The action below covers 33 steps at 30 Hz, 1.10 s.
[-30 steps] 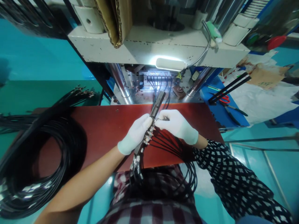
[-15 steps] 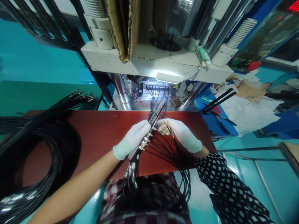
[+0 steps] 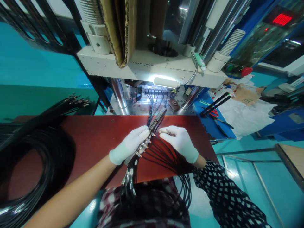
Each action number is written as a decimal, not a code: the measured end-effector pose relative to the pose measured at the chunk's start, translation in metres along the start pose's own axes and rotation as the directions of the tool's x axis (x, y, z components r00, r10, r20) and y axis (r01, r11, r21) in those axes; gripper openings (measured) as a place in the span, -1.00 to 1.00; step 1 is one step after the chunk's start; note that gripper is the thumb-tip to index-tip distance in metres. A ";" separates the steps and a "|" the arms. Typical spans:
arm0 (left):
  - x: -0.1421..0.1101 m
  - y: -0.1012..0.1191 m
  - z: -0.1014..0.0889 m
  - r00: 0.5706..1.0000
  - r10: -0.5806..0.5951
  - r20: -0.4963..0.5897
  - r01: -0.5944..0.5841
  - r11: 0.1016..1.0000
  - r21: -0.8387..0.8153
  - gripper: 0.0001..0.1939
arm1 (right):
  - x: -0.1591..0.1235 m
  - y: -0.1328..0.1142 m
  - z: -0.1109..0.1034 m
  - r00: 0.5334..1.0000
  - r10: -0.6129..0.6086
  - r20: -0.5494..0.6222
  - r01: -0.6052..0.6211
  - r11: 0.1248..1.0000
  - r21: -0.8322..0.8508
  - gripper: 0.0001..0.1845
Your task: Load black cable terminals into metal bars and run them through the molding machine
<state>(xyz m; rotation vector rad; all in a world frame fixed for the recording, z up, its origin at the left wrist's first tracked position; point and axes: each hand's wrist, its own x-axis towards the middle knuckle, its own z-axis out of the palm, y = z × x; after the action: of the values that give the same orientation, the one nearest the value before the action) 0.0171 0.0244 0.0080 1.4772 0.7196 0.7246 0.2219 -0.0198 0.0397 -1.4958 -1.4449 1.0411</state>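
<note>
My left hand [image 3: 130, 142], in a white glove, grips a long narrow metal bar [image 3: 158, 119] slanting over the red-brown table. Metal cable connectors [image 3: 143, 146] sit in a row along the bar's right side. Black cables [image 3: 163, 153] run from them to the right and hang over the table edge near my lap. Just right of the bar, my gloved right hand [image 3: 179, 141] is closed in a pinch. A small metallic cable end shows between its fingers, mostly hidden. More cables with shiny ends [image 3: 130, 177] hang below my left hand.
Ahead stands a press [image 3: 142, 69] with a lit lower plate [image 3: 154, 95] holding several cable ends. A large cable coil [image 3: 54, 158] lies at left on the red-brown table [image 3: 95, 136]. Pliers [image 3: 218, 123] rest on a blue surface at right, beside white wrapping [image 3: 247, 117].
My right hand has turned, its fingers now pinching closer together, and the cable end it holds is less visible. My left hand still grips the bar. The whole view has shifted slightly.
</note>
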 end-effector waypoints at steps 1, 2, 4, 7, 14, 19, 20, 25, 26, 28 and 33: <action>0.000 0.000 0.000 1.000 0.000 0.012 0.000 1.000 0.010 -0.62 | 0.000 -0.001 0.001 1.000 0.014 0.000 -0.014 1.000 -0.006 -0.72; 0.000 -0.001 -0.001 1.000 -0.001 0.026 0.000 1.000 0.017 -0.63 | 0.001 -0.003 0.001 1.000 0.025 0.005 -0.025 1.000 -0.016 -0.72; 0.000 -0.001 -0.001 0.998 0.003 0.059 -0.004 1.000 0.017 -0.64 | 0.003 -0.006 0.002 0.999 0.033 0.036 -0.032 0.999 -0.026 -0.72; 0.000 0.000 -0.001 0.995 0.000 0.096 0.000 1.000 -0.004 -0.65 | 0.005 -0.010 0.003 0.994 0.041 0.099 -0.041 0.999 0.001 -0.70; -0.002 0.005 -0.001 0.995 -0.021 0.096 0.006 0.987 0.159 -0.63 | 0.006 -0.023 0.002 0.978 0.114 0.174 -0.128 0.989 0.072 -0.74; -0.004 0.009 -0.003 0.998 0.008 0.064 -0.037 0.889 0.456 -0.64 | 0.009 -0.017 0.003 0.977 -0.001 0.214 -0.015 0.997 0.072 -0.72; -0.004 0.009 -0.003 0.998 0.004 0.069 -0.034 0.898 0.438 -0.63 | 0.009 -0.015 0.002 0.976 -0.017 0.216 -0.001 0.997 0.080 -0.71; -0.004 0.008 -0.001 0.995 -0.043 0.088 0.026 0.981 0.192 -0.60 | 0.011 -0.003 -0.007 0.970 -0.007 0.242 -0.008 0.998 0.063 -0.68; -0.004 0.007 0.000 0.995 -0.048 0.086 0.034 0.987 0.156 -0.61 | 0.012 0.001 -0.010 0.971 0.029 0.239 -0.046 0.997 0.065 -0.65; -0.004 0.006 -0.001 0.995 -0.050 0.083 0.040 0.993 0.112 -0.62 | 0.011 0.010 -0.020 0.962 0.118 0.248 -0.146 0.984 0.097 -0.62; -0.003 0.002 -0.002 0.997 -0.039 0.065 0.034 0.996 0.077 -0.64 | -0.006 0.023 -0.038 0.971 0.033 0.237 -0.061 0.992 0.113 -0.76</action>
<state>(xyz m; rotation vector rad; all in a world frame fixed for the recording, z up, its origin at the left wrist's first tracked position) 0.0134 0.0229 0.0102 1.5457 0.7282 0.6239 0.2657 -0.0268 0.0320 -1.3626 -1.4843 1.3471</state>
